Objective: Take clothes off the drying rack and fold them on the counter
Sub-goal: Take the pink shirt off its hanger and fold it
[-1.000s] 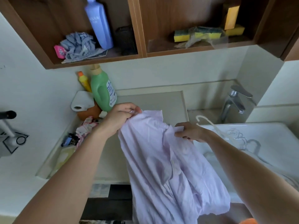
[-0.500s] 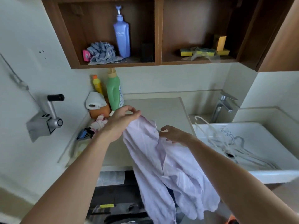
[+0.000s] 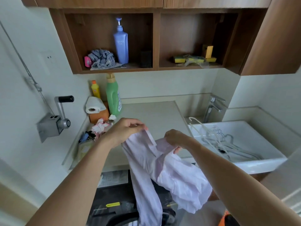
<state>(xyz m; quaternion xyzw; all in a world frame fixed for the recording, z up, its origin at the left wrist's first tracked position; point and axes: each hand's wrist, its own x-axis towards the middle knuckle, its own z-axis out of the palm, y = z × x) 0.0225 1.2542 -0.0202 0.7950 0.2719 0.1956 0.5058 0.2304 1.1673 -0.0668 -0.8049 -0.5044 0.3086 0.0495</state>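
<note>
A pale lilac shirt [image 3: 164, 170] hangs in front of the beige counter [image 3: 156, 115], its lower part dropping below the counter's front edge. My left hand [image 3: 125, 131] pinches the shirt's upper edge at the left. A short way to the right, my right hand [image 3: 175, 138] grips a bunched part of the same top edge. Both hands are held just above the counter's near edge. No drying rack is in view.
A white sink [image 3: 236, 144] with several white hangers [image 3: 211, 137] and a tap [image 3: 211, 108] lies to the right. A green bottle [image 3: 113, 97], a yellow bottle [image 3: 95, 88], a paper roll [image 3: 93, 105] and small clutter crowd the counter's left end. A crank handle [image 3: 60, 115] juts from the left wall. Shelves hang overhead.
The view has pulled back and tilted up, showing more shelf. Both hands have shifted along the shirt's top edge and the cloth hangs more bunched.
</note>
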